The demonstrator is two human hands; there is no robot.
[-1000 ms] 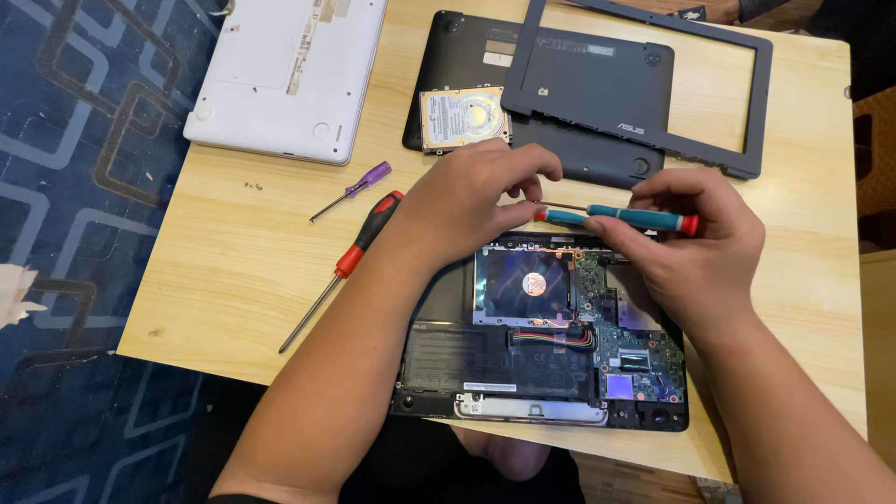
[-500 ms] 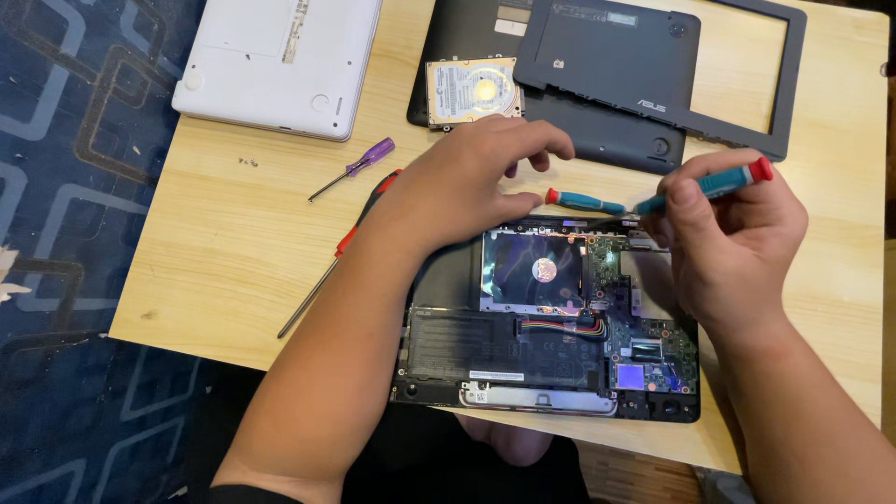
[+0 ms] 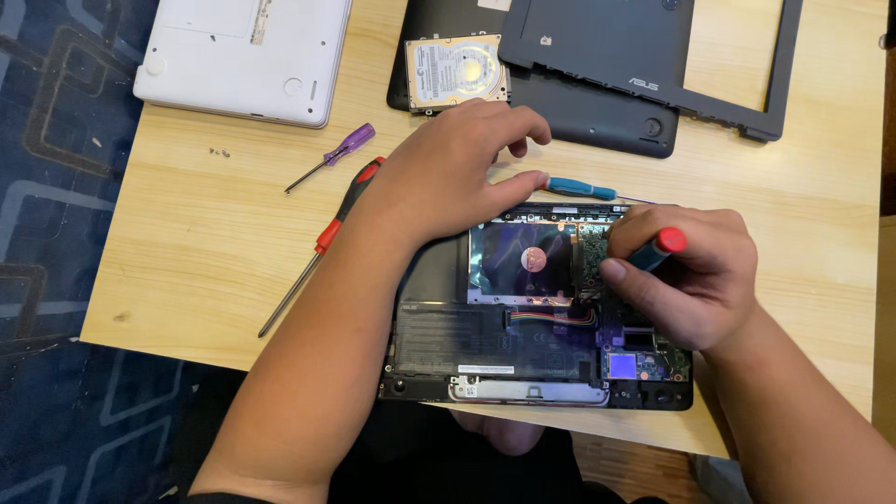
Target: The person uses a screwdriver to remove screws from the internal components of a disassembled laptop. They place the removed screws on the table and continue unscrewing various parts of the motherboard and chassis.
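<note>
An opened black laptop base (image 3: pixel 439 327) lies at the table's near edge, its circuit board, flat battery and a silver panel exposed. My right hand (image 3: pixel 695 280) grips a teal screwdriver with a red cap (image 3: pixel 658 247), held upright over the board right of the silver panel; its tip is hidden. My left hand (image 3: pixel 453 168) rests with its fingers spread on the laptop's far edge. Its thumb touches a second teal screwdriver (image 3: pixel 583 189) lying flat on the table.
A long red-and-black screwdriver (image 3: pixel 322 243) and a small purple one (image 3: pixel 336 154) lie left of the laptop. A white laptop (image 3: pixel 243 56), a silver hard drive (image 3: pixel 459 70), a black cover (image 3: pixel 597 112) and a black frame (image 3: pixel 784 65) sit at the back.
My right hand has swung the red-capped screwdriver from nearly level to upright and lowered it onto the board. My left hand stays at the laptop's far edge.
</note>
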